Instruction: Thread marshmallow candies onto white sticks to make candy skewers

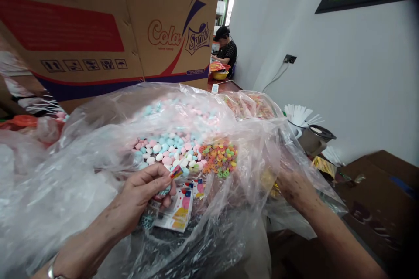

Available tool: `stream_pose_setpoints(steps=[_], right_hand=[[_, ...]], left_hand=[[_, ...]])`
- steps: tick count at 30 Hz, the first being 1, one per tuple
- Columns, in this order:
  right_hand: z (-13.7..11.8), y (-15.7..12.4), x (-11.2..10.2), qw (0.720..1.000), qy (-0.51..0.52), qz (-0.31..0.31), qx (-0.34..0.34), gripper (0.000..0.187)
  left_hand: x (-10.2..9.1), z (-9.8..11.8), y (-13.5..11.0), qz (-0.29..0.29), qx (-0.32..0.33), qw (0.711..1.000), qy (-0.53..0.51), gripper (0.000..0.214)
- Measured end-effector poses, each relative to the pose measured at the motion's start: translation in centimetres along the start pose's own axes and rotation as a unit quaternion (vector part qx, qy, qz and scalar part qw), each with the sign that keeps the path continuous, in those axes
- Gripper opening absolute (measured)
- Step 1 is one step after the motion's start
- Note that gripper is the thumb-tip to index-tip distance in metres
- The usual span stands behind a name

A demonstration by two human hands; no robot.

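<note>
My left hand (149, 183) is closed in a pinch on a small printed packet (176, 171), whose colourful corner sticks out past the fingertips. Below it lie white packets (178, 213) with coloured balloon-like dots. Just beyond are pink, white and blue oval candies (166, 150) and a heap of small coloured ring candies (220, 157), both in clear plastic bags (131, 126). On the right, my right hand (291, 185) reaches in at the plastic beside something gold and shiny (274, 189). Its fingers are hidden, so I cannot see what they touch.
A big cardboard carton (98, 22) stands behind the bags. At right are a container of white sticks (297, 115), a dark lidded pot (316, 137) and a brown box (376, 200). Another person (226, 50) sits farther back near a yellow basin (220, 75).
</note>
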State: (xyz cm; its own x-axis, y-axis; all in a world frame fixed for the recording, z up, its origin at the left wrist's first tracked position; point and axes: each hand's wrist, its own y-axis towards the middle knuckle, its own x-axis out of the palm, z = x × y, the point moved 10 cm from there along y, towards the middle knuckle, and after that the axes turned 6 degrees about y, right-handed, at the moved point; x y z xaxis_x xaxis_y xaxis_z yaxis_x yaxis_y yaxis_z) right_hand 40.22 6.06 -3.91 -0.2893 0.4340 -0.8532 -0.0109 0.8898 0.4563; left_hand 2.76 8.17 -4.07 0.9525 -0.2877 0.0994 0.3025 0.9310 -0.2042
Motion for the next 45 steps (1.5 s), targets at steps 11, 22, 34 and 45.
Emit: stream_pose_setpoints(steps=[11,22,34,45], right_hand=[[0.7,-0.4,-4.1,0.993,0.016,0.062,0.103,0.034],[-16.2,-0.3,-0.6,0.976,0.199,-0.072,-0.047,0.037],[-22.9,-0.3,5.5,0.894,0.277,-0.347,-0.059,0.057],[-19.9,-0.1,4.6,0.880,0.445,-0.160,0.043,0.022]], left_hand=[[0.7,-0.8,0.1,-0.020,-0.010,1.000,0.020,0.029],[8.0,-1.5,-1.7,-0.125,-0.004,0.991,-0.052,0.028],[5.9,-2.9,-1.5,-0.083,-0.016,0.995,-0.050,0.022],[5.5,-2.4,-0.8,-0.018,-0.014,0.992,-0.124,0.029]])
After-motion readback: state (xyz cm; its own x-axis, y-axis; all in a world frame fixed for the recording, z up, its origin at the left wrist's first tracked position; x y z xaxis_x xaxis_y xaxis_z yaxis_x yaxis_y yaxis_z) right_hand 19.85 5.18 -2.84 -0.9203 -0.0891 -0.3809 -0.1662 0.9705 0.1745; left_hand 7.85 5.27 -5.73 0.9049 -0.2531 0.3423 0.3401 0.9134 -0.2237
